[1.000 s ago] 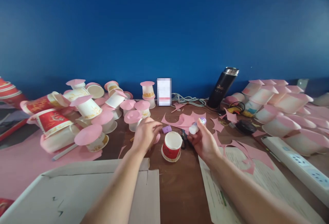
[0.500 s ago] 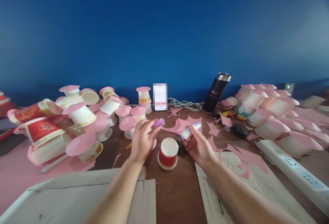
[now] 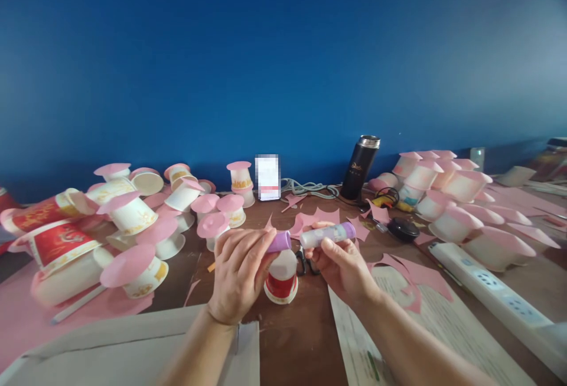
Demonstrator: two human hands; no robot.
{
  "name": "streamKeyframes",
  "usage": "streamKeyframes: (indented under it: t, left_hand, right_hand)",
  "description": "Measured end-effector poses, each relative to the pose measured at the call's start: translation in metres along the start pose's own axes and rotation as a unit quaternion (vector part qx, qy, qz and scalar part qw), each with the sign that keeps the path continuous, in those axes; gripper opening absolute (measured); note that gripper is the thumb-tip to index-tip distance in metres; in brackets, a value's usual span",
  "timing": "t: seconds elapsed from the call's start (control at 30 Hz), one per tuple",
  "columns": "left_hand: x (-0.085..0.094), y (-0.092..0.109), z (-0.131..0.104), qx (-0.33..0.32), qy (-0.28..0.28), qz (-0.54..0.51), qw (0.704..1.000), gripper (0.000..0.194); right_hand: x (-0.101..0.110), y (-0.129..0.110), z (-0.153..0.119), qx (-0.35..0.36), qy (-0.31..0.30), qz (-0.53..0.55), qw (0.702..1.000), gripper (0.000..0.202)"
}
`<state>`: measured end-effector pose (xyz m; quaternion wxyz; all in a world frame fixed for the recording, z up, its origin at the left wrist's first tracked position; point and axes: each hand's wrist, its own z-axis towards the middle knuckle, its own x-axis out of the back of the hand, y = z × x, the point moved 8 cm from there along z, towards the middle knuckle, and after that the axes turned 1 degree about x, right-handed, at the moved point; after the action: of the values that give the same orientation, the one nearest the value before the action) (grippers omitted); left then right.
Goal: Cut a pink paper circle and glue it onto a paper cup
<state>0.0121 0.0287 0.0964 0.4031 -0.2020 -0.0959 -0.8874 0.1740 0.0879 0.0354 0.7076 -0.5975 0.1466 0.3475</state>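
Observation:
My left hand (image 3: 241, 273) is closed around a purple cap (image 3: 279, 242), its open end facing right. My right hand (image 3: 348, 265) grips a glue stick (image 3: 328, 234) with a whitish body and a purple end, held nearly level. A small gap separates the cap from the glue stick's pale tip. Below and between the hands, a red and white paper cup (image 3: 282, 284) stands upside down on the brown table, its top partly hidden by my left hand. Just right of the cup lie black-handled scissors (image 3: 305, 263), partly covered by my right hand.
Paper cups with pink paper discs (image 3: 128, 265) crowd the left, and more (image 3: 496, 247) fill the right. A black thermos (image 3: 361, 167) leans near the blue wall beside a phone (image 3: 268, 178). Pink scraps (image 3: 314, 219), a power strip (image 3: 496, 291) and a printed sheet (image 3: 425, 339) lie around.
Both hands have come nearer each other, bringing the cap and the glue stick's tip close together. The glue stick has turned to nearly level. My view has tilted up slightly.

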Motion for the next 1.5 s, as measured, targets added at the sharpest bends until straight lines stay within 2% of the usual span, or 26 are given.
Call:
streamKeyframes:
  t: [0.57, 0.97, 1.2, 1.5]
  left_hand:
    - [-0.009, 0.005, 0.003, -0.009, -0.056, -0.006, 0.998, 0.045]
    - [-0.01, 0.009, 0.002, -0.022, -0.06, -0.012, 0.998, 0.048]
    - [-0.01, 0.011, 0.001, -0.02, -0.055, -0.029, 0.998, 0.049]
    - [-0.012, 0.011, -0.003, -0.004, -0.042, -0.035, 0.998, 0.049]
  right_hand:
    - [0.001, 0.001, -0.001, -0.011, 0.033, -0.049, 0.998, 0.025]
    - [0.005, 0.001, 0.001, -0.01, 0.047, -0.064, 0.997, 0.025]
    - [0.007, 0.005, 0.002, -0.005, 0.053, -0.064, 0.996, 0.019]
    - [0.01, 0.014, 0.003, -0.038, 0.048, -0.073, 0.995, 0.013]
